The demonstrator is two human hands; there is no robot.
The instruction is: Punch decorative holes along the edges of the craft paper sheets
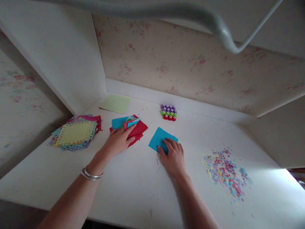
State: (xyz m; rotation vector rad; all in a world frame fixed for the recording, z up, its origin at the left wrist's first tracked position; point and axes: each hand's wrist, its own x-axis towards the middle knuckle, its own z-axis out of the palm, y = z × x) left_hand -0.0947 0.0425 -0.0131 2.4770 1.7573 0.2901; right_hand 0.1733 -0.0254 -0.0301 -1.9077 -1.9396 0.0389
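Observation:
My left hand (pixel 120 140), with silver bangles at the wrist, is over a loose pile of red paper (pixel 140 127) and blue paper (pixel 117 123). Its fingers are closed on folded paper pieces (pixel 132 123) at the top of that pile, and some fingertips are hidden. To the right, a blue paper square (pixel 158 137) lies flat on the white table. My right hand (pixel 173 156) rests on this square's near right part, fingers bent slightly and thumb apart from them.
Small craft punches (pixel 169 112) in purple, green and red stand in rows near the back. A stack of hole-edged paper sheets (pixel 73 133) lies at left, with pale green paper (pixel 115 103) behind. Colourful confetti (pixel 226 171) is scattered at right. A grey bar (pixel 166 11) crosses overhead.

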